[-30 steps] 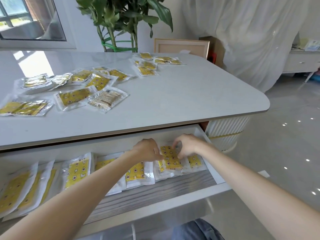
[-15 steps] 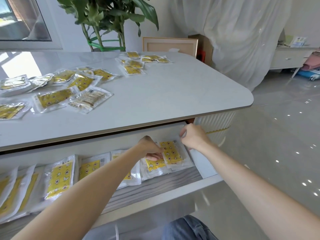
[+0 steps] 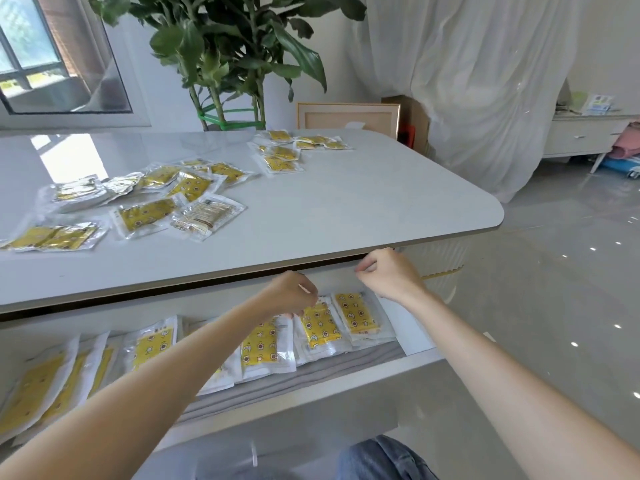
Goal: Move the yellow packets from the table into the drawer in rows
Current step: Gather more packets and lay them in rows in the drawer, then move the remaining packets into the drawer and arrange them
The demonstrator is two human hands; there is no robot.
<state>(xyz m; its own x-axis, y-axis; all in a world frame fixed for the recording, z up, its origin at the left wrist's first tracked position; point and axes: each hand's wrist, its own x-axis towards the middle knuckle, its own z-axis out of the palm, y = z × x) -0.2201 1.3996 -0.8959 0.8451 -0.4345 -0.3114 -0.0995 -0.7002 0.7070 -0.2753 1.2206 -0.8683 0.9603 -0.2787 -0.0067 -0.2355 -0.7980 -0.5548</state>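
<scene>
The open drawer under the white table holds a row of several yellow packets in clear wrappers, the rightmost packet lying flat at the drawer's right end. My left hand hovers over the packets in the drawer, fingers loosely curled, holding nothing. My right hand is raised near the table's front edge, fingers loosely curled and empty. More yellow packets lie scattered on the table: a large group at the left and a small group at the far side.
A potted plant stands behind the table, with a framed board and a white curtain to its right. A low white cabinet is at far right. Glossy floor lies right of the table. My knee is below the drawer.
Both hands have let go of the rightmost packet, which now lies in the drawer row. Both hands have lifted, the right one up toward the table's edge.
</scene>
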